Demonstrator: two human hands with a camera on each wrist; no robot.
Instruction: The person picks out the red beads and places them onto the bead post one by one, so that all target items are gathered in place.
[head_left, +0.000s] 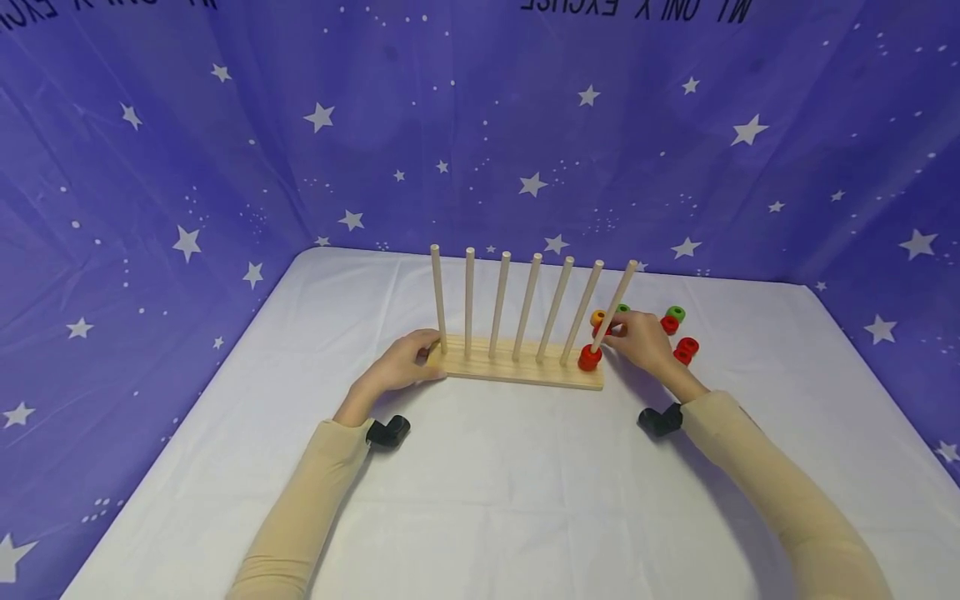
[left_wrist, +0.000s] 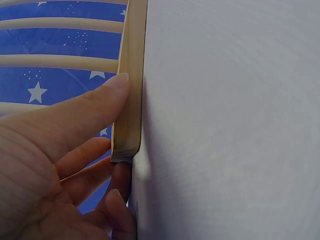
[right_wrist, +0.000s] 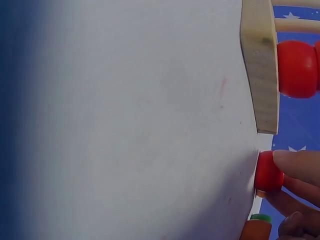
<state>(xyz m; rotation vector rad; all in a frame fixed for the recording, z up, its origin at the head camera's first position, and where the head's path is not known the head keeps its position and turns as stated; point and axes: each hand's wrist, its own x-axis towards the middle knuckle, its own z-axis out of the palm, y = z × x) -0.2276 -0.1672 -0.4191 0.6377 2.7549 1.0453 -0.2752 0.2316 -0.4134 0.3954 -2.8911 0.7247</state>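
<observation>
My left hand (head_left: 405, 360) grips the left end of a wooden peg stand (head_left: 517, 371), thumb on the front edge of its base (left_wrist: 131, 100) and the other fingers behind the end. Several upright pegs rise from the base in a row. Red beads (head_left: 590, 358) sit stacked at the foot of the rightmost peg. Just past the stand's right end, my right hand (head_left: 640, 337) pinches another red bead (right_wrist: 269, 171) between thumb and fingers, low at the table surface. A yellow-orange bead (head_left: 597, 317) and a green bead (head_left: 623, 309) lie beside those fingers.
Right of my right hand lie a green bead (head_left: 677, 313) and several red beads (head_left: 687, 345) on the white tablecloth (head_left: 510, 483). A purple star-printed curtain (head_left: 480, 125) surrounds the table's back and sides. Black wrist mounts (head_left: 388, 432) jut from both sleeves.
</observation>
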